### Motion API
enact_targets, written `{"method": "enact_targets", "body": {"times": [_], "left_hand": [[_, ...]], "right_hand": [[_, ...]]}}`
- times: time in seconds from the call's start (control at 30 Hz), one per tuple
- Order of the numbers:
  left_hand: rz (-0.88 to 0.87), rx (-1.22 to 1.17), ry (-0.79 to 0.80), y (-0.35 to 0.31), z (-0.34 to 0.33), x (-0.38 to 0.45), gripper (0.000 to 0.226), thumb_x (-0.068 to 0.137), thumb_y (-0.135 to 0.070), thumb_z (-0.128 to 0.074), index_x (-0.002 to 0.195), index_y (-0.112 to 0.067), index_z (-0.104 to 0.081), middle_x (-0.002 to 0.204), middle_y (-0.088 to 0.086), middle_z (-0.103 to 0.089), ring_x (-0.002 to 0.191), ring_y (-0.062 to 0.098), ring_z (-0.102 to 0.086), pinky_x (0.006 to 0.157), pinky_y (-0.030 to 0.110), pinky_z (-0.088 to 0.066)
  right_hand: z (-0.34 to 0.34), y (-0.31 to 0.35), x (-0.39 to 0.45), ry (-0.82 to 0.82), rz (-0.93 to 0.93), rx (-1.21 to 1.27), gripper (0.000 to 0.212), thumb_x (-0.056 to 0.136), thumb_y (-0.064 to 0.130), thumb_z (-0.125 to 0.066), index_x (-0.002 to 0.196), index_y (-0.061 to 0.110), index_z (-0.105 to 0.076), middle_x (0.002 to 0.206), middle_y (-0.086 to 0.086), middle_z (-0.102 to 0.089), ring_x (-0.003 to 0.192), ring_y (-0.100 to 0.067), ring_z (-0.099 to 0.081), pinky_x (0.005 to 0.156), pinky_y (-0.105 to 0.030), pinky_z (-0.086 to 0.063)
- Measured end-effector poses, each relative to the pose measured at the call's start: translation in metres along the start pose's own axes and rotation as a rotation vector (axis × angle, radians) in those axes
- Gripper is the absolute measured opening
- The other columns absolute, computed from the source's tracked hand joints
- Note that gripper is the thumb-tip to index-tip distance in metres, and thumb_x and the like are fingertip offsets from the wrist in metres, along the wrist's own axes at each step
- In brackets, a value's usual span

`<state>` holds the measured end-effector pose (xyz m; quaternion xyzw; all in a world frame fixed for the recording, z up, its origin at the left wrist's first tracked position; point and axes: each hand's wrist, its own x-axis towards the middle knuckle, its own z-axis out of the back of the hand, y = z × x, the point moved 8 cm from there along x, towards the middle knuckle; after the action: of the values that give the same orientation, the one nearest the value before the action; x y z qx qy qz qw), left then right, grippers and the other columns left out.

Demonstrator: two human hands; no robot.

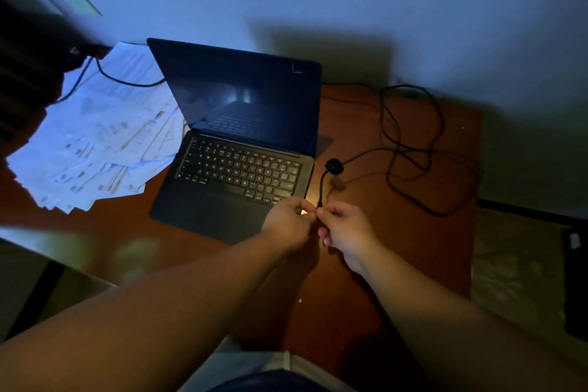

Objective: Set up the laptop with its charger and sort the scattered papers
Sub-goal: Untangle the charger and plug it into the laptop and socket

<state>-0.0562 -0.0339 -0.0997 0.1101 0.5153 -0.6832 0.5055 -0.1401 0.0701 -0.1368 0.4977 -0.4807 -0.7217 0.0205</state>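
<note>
- The bench [413, 248] carries everything I have to work with: a reddish-brown top in dim light, set against a pale wall.
- The laptop [235, 169] stands open in the middle of it with a dark screen. Its right edge runs away from me, and that edge is just left of where my hands meet.
- The scattered papers [105, 137] lie fanned out left of the laptop, well apart from both hands. I judge the sorting is not yet done.
- The charger cable [410, 149] lies in loose loops on the right half of the bench, then rises from a dark round lump [334, 166] and comes down towards me, its last stretch running roughly parallel to the laptop's right edge.
- My right hand [346, 229] pinches the cable's near end between thumb and forefinger, the other fingers curled.
- My left hand [291, 221] is curled and pinching at the same spot, over the laptop's near right corner; the plug tip itself is too small and dark for me to make out.
- I judge the next move turns on this: the port side lies to the left of the plug, so the tip must swing from pointing at me to pointing left, into that edge.
</note>
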Motion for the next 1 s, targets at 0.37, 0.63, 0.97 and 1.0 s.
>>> {"method": "enact_targets", "body": {"times": [0.37, 0.63, 0.97, 1.0], "left_hand": [[-0.197, 0.832, 0.133, 0.023, 0.006, 0.012, 0.055, 0.099, -0.030, -0.060, 0.152, -0.028, -0.045, 0.158, 0.000, -0.039, 0.139, 0.027, -0.045, 0.110, 0.048, -0.047], [-0.269, 1.079, 0.174, 0.028, -0.002, 0.012, 0.053, 0.102, -0.030, -0.056, 0.153, -0.023, -0.041, 0.163, 0.003, -0.028, 0.143, 0.030, -0.035, 0.106, 0.048, -0.048], [-0.451, 1.389, 0.210, 0.038, -0.007, 0.005, 0.075, 0.094, -0.018, -0.066, 0.157, -0.026, -0.025, 0.167, 0.018, -0.007, 0.148, 0.039, -0.021, 0.110, 0.053, -0.040], [-0.460, 1.391, 0.215, 0.038, -0.007, 0.005, 0.076, 0.094, -0.018, -0.066, 0.157, -0.026, -0.025, 0.167, 0.018, -0.006, 0.148, 0.039, -0.021, 0.110, 0.053, -0.040]], "right_hand": [[0.013, 0.010, 0.068, -0.248, 0.201, -0.261, 0.024, 0.092, 0.019, -0.063, 0.110, 0.032, -0.072, 0.098, 0.008, -0.071, 0.091, -0.020, -0.068, 0.082, -0.046, -0.060], [-0.005, 0.008, 0.096, -0.327, 0.198, -0.256, 0.017, 0.094, 0.025, -0.061, 0.081, 0.036, -0.062, 0.088, 0.001, -0.072, 0.082, -0.026, -0.070, 0.076, -0.050, -0.061], [-0.001, 0.003, 0.101, -0.417, 0.184, -0.122, 0.019, 0.090, 0.020, -0.069, 0.085, 0.038, -0.071, 0.090, 0.008, -0.072, 0.083, -0.025, -0.071, 0.074, -0.050, -0.062], [0.000, 0.003, 0.100, -0.424, 0.185, -0.113, 0.022, 0.090, 0.018, -0.070, 0.083, 0.039, -0.070, 0.090, 0.010, -0.071, 0.085, -0.024, -0.071, 0.075, -0.050, -0.062]]}}
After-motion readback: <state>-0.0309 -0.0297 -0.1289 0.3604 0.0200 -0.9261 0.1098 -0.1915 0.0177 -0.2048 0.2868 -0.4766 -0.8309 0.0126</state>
